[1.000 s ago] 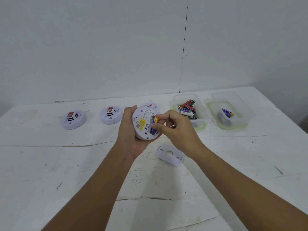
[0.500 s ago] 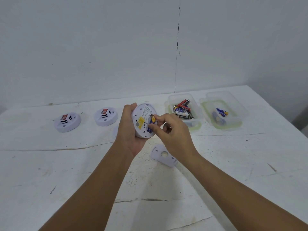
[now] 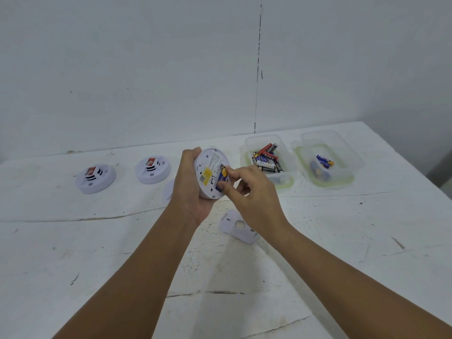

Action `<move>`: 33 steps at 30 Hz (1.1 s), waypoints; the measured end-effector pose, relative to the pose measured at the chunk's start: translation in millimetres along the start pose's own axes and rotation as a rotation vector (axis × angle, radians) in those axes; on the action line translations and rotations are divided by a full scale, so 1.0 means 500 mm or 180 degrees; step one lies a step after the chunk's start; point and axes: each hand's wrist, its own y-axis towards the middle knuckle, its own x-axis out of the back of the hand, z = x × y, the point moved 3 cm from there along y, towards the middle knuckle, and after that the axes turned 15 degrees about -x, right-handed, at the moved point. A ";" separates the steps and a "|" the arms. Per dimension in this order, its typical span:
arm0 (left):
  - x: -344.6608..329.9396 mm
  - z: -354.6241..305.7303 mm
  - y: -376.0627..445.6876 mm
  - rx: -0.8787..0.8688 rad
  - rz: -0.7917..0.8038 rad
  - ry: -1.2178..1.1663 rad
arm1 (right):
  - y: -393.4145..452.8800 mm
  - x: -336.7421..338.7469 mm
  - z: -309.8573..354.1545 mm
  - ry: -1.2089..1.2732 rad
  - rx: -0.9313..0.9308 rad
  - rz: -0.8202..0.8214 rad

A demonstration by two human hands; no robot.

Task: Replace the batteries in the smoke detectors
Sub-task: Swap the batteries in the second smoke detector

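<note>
My left hand (image 3: pixel 189 189) holds a round white smoke detector (image 3: pixel 209 167) on edge above the table, its back with a yellow label turned to me. My right hand (image 3: pixel 249 192) pinches a blue and yellow battery (image 3: pixel 222 176) with thumb and forefinger, pressing it into the detector's open compartment. A white mounting plate (image 3: pixel 238 226) lies on the table just below my right wrist. Two more smoke detectors (image 3: pixel 96 178) (image 3: pixel 153 169) sit face up at the left.
A clear container (image 3: pixel 267 160) with several mixed batteries stands right of my hands. Beside it a second clear container (image 3: pixel 325 165) holds a few blue batteries. The white table (image 3: pixel 342 241) is cracked and ends at the wall behind and at the right.
My right thumb and forefinger have pushed the battery lower into the compartment. The detector stays in my left hand, tilted about the same.
</note>
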 end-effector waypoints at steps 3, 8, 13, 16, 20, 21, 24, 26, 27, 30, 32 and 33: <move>0.001 0.001 0.003 0.0023 -0.0040 0.0078 | -0.001 -0.006 -0.005 0.0030 -0.0016 -0.0014; 0.009 0.003 0.012 -0.0002 -0.0074 0.0146 | -0.003 -0.015 -0.007 -0.0005 0.0044 -0.0013; 0.016 0.009 0.020 -0.0008 -0.0158 0.0367 | 0.000 -0.020 -0.013 -0.0051 0.0020 0.0059; 0.015 0.010 0.026 -0.0059 -0.0138 0.0467 | 0.012 -0.011 -0.015 -0.0202 0.0036 0.0158; 0.016 0.012 0.040 -0.0214 0.0038 0.0752 | 0.041 0.027 -0.018 -0.0494 0.0209 0.0119; 0.014 0.012 0.043 -0.0222 0.0080 0.0819 | 0.052 0.041 -0.018 -0.0565 0.0194 0.0093; 0.005 0.006 0.053 -0.0165 0.0044 0.0921 | 0.105 0.089 -0.019 -0.0919 -0.0025 0.0102; -0.001 0.004 0.063 -0.0127 -0.0014 0.0975 | 0.150 0.113 -0.024 -0.1277 -0.0144 0.0081; -0.005 0.003 0.068 -0.0115 -0.0024 0.0993 | 0.171 0.121 -0.027 -0.1482 -0.0178 0.0090; -0.016 0.008 0.079 -0.0085 -0.0004 0.1010 | 0.213 0.127 -0.042 -0.2155 -0.0348 0.0356; -0.021 0.011 0.084 -0.0065 0.0007 0.1004 | 0.229 0.122 -0.056 -0.2743 -0.0396 0.0534; -0.021 0.013 0.086 -0.0059 0.0007 0.0991 | 0.235 0.118 -0.063 -0.3033 -0.0375 0.0590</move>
